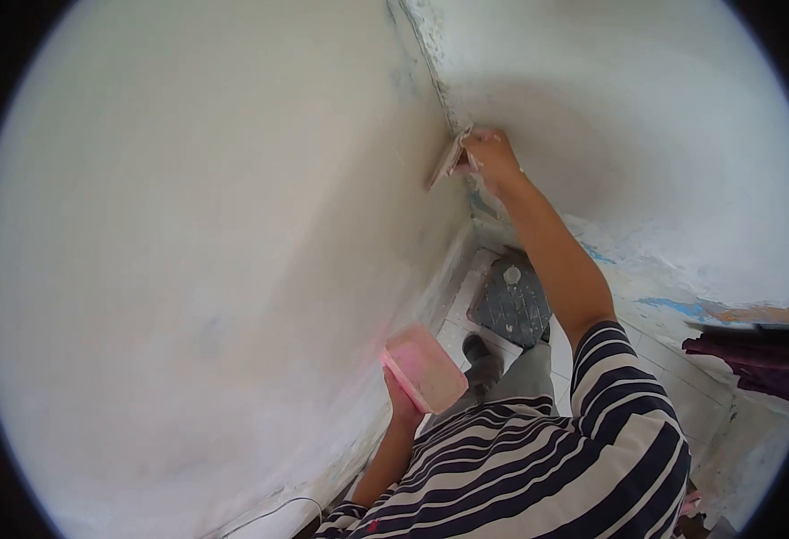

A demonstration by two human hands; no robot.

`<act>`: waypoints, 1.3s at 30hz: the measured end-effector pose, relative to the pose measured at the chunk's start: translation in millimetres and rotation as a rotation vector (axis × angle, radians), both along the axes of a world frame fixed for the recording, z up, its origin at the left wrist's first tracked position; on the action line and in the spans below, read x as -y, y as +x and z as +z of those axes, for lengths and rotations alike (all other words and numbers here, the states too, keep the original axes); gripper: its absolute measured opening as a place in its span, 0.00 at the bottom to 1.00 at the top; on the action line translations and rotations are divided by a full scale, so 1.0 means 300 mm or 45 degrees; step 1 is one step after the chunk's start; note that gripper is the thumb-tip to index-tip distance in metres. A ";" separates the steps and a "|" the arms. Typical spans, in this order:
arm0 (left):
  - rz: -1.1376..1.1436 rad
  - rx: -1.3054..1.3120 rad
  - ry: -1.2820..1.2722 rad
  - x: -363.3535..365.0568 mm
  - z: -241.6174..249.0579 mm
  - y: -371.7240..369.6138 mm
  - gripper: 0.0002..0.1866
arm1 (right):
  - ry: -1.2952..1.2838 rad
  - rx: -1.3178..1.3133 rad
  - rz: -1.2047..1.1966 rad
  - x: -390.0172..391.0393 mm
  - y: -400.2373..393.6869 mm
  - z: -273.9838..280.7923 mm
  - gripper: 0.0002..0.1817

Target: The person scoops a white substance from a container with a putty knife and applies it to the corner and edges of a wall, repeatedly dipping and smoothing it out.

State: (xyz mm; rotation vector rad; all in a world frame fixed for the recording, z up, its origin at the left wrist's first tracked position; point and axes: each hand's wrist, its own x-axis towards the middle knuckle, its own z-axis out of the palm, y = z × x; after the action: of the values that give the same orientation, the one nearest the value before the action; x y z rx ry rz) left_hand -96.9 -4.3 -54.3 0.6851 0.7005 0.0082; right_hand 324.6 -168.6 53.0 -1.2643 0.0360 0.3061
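My right hand [487, 154] is closed on a flat scraper [447, 163] smeared with whitish paste. The scraper's edge lies at the left wall [233, 162], close to the corner where it meets the right wall [646, 108]. Lower down, my left hand [401, 395] holds a pink plastic container [426, 368] from its left and underside. The container is tilted, and a pale film shows inside it. Part of the left hand is hidden behind the container.
A dark, paint-spotted stool or board [509, 301] stands on the tiled floor [673, 359] near my feet. Dark purple cloth [758, 361] hangs at the right. A thin cable [273, 510] runs along the bottom left.
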 end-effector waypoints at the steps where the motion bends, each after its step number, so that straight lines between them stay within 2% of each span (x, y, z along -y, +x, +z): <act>1: -0.036 0.022 0.010 -0.003 0.001 0.011 0.40 | 0.081 0.064 0.042 0.017 0.010 0.076 0.08; 6: -0.095 0.140 0.003 0.027 0.045 0.043 0.40 | 0.312 0.226 0.020 0.052 0.009 0.526 0.09; 9: -0.128 0.219 -0.050 0.028 0.040 0.068 0.40 | 0.248 0.410 0.047 0.073 0.061 0.772 0.09; 11: -0.136 0.230 -0.063 0.030 0.025 0.065 0.40 | -0.114 0.932 0.055 0.089 0.123 0.893 0.11; 12: -0.162 0.237 -0.078 0.028 0.024 0.067 0.40 | -0.121 0.949 0.056 0.099 0.096 0.967 0.11; 14: -0.191 0.264 -0.096 0.028 0.033 0.079 0.41 | 0.352 0.723 0.153 0.108 0.038 1.106 0.10; 16: -0.241 0.293 -0.095 0.030 0.055 0.083 0.40 | 0.297 0.722 0.130 0.155 0.045 1.105 0.10; 18: -0.224 0.304 -0.092 0.028 0.039 0.088 0.40 | 0.300 1.237 0.405 0.218 -0.028 1.034 0.12; 20: -0.205 0.310 -0.094 0.031 0.031 0.093 0.40 | 0.320 0.942 0.298 0.240 -0.114 0.878 0.14; 24: -0.237 0.295 -0.108 0.031 0.044 0.093 0.40 | 0.004 0.276 -0.119 0.152 -0.250 0.423 0.10; 26: -0.248 0.297 -0.109 0.032 0.032 0.089 0.40 | -0.082 0.048 -0.131 0.091 -0.245 0.220 0.09; 29: -0.264 0.267 -0.156 0.011 -0.026 0.078 0.40 | -0.113 -0.064 -0.082 -0.015 -0.191 0.121 0.09; 30: -0.239 0.256 -0.143 0.012 -0.034 0.079 0.40 | -0.109 -0.061 -0.079 -0.046 -0.168 0.145 0.09; 32: -0.205 0.253 -0.127 0.014 -0.016 0.079 0.40 | -0.018 0.162 -0.067 -0.110 -0.121 0.236 0.09; 34: -0.184 0.350 -0.109 0.029 0.035 0.087 0.41 | -0.145 0.211 0.037 -0.109 -0.165 0.513 0.08; 36: -0.173 0.360 -0.129 0.022 0.026 0.083 0.40 | -0.112 0.261 0.086 -0.105 -0.136 0.681 0.10; 38: -0.167 0.363 -0.144 0.019 0.014 0.088 0.40 | -0.280 0.742 0.214 -0.061 -0.021 0.763 0.10; 39: -0.158 0.353 -0.145 0.022 0.009 0.093 0.40 | -0.250 0.821 0.226 -0.020 -0.029 0.839 0.10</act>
State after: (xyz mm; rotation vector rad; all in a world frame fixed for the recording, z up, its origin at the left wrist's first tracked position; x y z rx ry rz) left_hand -68.8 -10.9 -51.7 0.6025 0.3886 -0.0501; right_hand 315.7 -162.7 304.7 -1.5152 -0.6125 0.0347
